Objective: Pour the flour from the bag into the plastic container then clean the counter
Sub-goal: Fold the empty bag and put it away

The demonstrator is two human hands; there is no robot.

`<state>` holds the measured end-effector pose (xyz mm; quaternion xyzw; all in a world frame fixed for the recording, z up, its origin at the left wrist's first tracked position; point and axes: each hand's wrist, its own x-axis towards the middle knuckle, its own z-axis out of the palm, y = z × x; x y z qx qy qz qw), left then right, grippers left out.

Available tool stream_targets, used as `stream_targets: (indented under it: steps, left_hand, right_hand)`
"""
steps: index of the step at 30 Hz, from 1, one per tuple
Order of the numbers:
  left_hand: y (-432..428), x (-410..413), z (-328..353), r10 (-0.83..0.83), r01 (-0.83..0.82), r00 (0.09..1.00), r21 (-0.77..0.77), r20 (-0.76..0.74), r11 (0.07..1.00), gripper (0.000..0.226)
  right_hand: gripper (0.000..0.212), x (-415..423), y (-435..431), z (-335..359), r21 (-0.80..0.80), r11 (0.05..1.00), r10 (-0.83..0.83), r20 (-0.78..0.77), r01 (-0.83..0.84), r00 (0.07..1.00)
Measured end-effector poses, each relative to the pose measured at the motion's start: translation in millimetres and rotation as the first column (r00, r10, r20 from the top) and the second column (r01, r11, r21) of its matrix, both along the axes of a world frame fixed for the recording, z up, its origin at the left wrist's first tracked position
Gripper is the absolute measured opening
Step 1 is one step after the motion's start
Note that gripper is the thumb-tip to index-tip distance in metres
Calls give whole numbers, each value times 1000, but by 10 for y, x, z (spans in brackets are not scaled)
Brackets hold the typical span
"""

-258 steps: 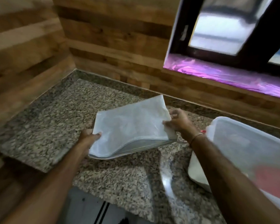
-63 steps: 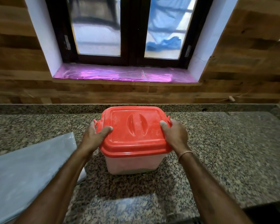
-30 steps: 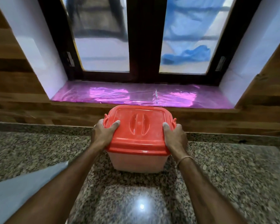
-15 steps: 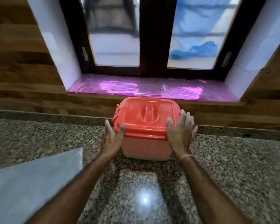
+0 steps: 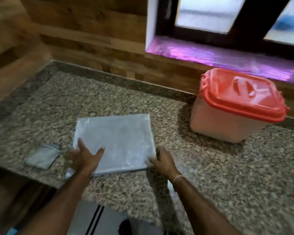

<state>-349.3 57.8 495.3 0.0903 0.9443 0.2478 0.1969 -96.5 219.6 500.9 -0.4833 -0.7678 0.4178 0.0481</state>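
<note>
Fingers of the left hand [image 5: 86,158] are spread flat on the near left corner of the bag [image 5: 115,143], which is laid flat and empty-looking on the desk [image 5: 210,184]. The right hand [image 5: 163,161] is held loosely open at the bag's near right corner, fingertips touching its edge. A small folded cloth [image 5: 42,156] is seen just left of the bag. The container [image 5: 227,119], closed by its red lid [image 5: 241,94], is set well right, against the wall under the window sill [image 5: 219,56].
</note>
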Motion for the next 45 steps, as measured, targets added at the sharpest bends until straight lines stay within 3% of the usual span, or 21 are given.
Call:
stream_targets:
  steps: [2, 5, 7, 8, 10, 11, 13, 15, 17, 19, 21, 24, 26, 29, 32, 35, 39, 42, 45]
  left_hand:
    - [-183, -99, -17, 16, -18, 999, 41, 42, 999, 124]
    - [-306, -160, -71, 15, -26, 996, 145, 82, 989, 113]
    - [-357, -155, -136, -2, -26, 988, 179, 154, 983, 99]
    - [-388, -120, -167, -22, -10, 983, 171, 183, 985, 86]
    - [-381, 32, -205, -73, 27, 974, 210, 216, 977, 68]
    - [-363, 130, -236, -112, 53, 965, 243, 238, 969, 67]
    - [-297, 351, -225, -214, 117, 928, 306, 304, 945, 75]
    - [-242, 543, -219, -266, 129, 893, 357, 364, 925, 85]
    - [-197, 625, -143, -239, 157, 940, 312, 244, 937, 109]
    - [-150, 530, -3, -268, 264, 963, 131, 11, 956, 123]
    - [-65, 310, 40, -401, 406, 907, 13, -125, 914, 116]
    - [120, 125, 73, -564, 559, 825, -105, -28, 823, 94]
    - [234, 177, 82, -608, 608, 794, -44, 4, 793, 73]
    - [411, 338, 83, -544, 537, 835, 93, 80, 838, 52]
    - [497, 492, 99, -494, 487, 865, 84, 87, 869, 40]
    - [554, 499, 99, -480, 476, 872, 62, 96, 877, 38]
    - [594, 433, -20, -469, 462, 860, 86, 202, 883, 30]
    - [603, 462, 6, -362, 262, 859, 297, 363, 918, 22]
    - [693, 507, 306, -286, 66, 842, 439, 457, 896, 10]
  right_hand:
    - [57, -158, -76, -105, -57, 994, -98, -30, 96, 995]
    - [62, -217, -130, -139, -297, 909, -337, -105, 294, 936]
    - [48, -90, -95, -137, -473, 769, -571, -206, 430, 795]
    - [41, -11, -65, -141, -594, 666, -688, -254, 452, 679]
    - [38, 124, -71, -97, -809, 473, -841, -296, 350, 453]
    - [33, 146, -104, -57, -845, 436, -863, -294, 311, 411]
    - [19, 50, -230, -76, -835, 414, -857, -223, 363, 465]
    - [20, -113, -380, -141, -777, 421, -841, -141, 468, 522]
    - [24, -178, -450, -222, -678, 483, -819, -127, 554, 559]
    - [25, -80, -446, -216, -534, 591, -775, -165, 605, 611]
    - [27, 122, -376, -214, -433, 660, -725, -153, 614, 672]
    - [27, 448, -240, -271, -392, 725, -647, -105, 566, 756]
    - [24, 584, -170, -265, -355, 769, -604, -132, 532, 786]
    - [24, 705, -153, -201, -281, 802, -579, -148, 527, 802]
    - [33, 883, -195, -257, -236, 781, -603, -40, 578, 797]
    - [10, 982, -197, -224, -163, 761, -628, 59, 628, 776]
    - [25, 1014, -174, -162, -336, 665, -704, 13, 667, 710]
    - [21, 1045, -107, 42, -485, 580, -776, -84, 654, 626]
    - [13, 968, 88, 421, -540, 639, -753, -294, 547, 589]
